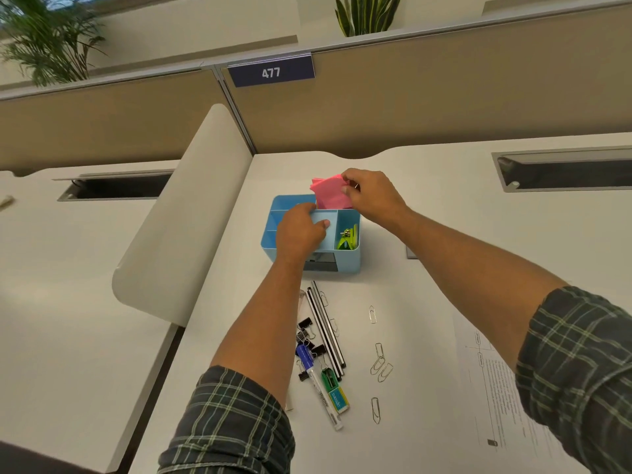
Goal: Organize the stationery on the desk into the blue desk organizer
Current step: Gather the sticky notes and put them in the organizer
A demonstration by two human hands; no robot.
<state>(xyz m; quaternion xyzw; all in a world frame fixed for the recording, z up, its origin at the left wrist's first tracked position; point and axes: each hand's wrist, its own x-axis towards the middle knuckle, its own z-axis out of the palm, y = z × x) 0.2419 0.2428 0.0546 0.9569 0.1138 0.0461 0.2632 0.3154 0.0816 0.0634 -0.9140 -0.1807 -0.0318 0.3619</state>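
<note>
Legible text: "477", white numerals on a dark blue plate fixed to the top rail of the beige partition behind the desk.

Small green-and-white box lying on the desk near the pens: printed brand word on its teal label, too small and tilted to read.

White marker: lettering along the barrel, illegible.

Printed sheet at right desk edge: lines of text and a diagram, unreadable.
</note>
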